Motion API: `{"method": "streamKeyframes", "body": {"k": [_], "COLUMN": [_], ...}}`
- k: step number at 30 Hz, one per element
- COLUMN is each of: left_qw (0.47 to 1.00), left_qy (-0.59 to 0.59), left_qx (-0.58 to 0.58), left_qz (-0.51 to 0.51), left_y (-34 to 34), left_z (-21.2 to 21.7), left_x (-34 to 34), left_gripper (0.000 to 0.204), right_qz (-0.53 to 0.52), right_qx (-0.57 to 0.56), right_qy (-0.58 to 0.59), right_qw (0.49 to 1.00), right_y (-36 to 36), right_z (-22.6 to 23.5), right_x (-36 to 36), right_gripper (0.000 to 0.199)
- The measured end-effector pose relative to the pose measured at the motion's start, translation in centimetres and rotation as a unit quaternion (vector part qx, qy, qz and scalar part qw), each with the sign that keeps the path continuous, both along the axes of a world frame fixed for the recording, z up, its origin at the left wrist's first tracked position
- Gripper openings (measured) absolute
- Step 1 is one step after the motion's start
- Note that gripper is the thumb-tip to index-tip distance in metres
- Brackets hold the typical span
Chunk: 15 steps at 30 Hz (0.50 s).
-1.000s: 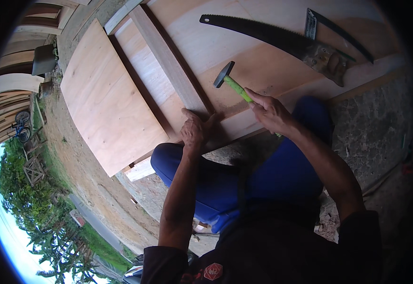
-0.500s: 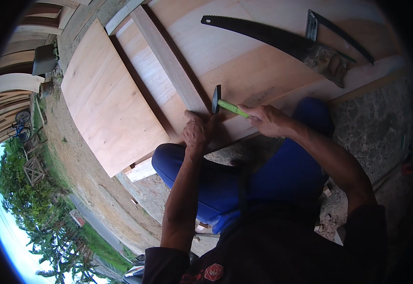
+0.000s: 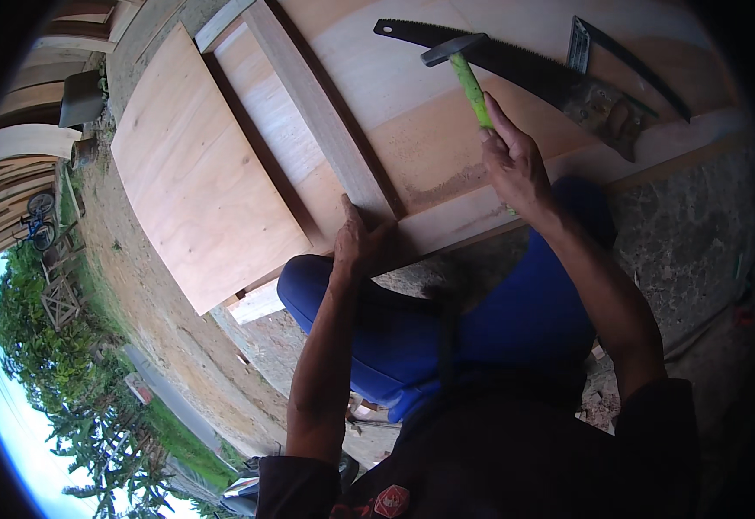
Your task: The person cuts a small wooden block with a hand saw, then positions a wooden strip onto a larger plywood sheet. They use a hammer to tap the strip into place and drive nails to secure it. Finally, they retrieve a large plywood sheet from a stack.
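Note:
My right hand (image 3: 517,169) is closed round the green handle of a hammer (image 3: 471,86). The dark hammer head is raised over the plywood sheet and overlaps the saw blade in the picture. At the near end of a long wooden batten (image 3: 317,104), my left hand (image 3: 360,242) grips the wood, one finger stretched along its side. Part of that hand's fingers is hidden by the batten and the shadow. The batten lies across the plywood panel (image 3: 446,138), meeting the edge strip (image 3: 472,212) close to my left hand.
A handsaw (image 3: 516,69) and a try square (image 3: 578,48) lie on the panel at the far right. On the left rests a pale plywood sheet (image 3: 195,164). My blue-clad knees are against the panel's near edge. Curved boards, a bicycle (image 3: 38,221) and greenery stand off to the left.
The hammer has swung up and away from the batten's near end, its head now farther off and to the right. My left hand stays at the batten's end, having shifted slightly.

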<state>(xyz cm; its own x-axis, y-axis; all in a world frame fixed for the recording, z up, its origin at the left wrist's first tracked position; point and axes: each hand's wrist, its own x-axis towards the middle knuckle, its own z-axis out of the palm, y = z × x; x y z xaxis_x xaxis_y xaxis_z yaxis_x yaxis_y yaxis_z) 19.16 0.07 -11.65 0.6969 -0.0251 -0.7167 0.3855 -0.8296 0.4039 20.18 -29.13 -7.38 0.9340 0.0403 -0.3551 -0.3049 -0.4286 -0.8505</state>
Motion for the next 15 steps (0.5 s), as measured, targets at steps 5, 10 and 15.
{"method": "streamKeyframes", "body": {"k": [5, 10, 15], "left_qw": [0.999, 0.999, 0.995], "left_qy": [-0.028, 0.020, -0.019], "left_qx": [-0.006, -0.005, -0.014], "left_qz": [-0.021, -0.036, -0.101], "left_y": [0.8, 1.0, 3.0], "left_z": [-1.6, -1.7, -3.2], "left_x": [-0.1, 0.1, -0.5], "left_gripper": [0.118, 0.121, 0.121], "right_qz": [0.182, -0.056, 0.251], "right_qx": [-0.106, 0.033, -0.018], "right_qy": [-0.220, -0.017, 0.028], "right_qw": [0.953, 0.998, 0.968], "right_y": [0.1, 0.2, -1.3], "right_z": [-5.0, -1.0, -2.6], "right_x": [-2.9, 0.4, -0.6], "right_gripper": [0.055, 0.057, 0.062]}}
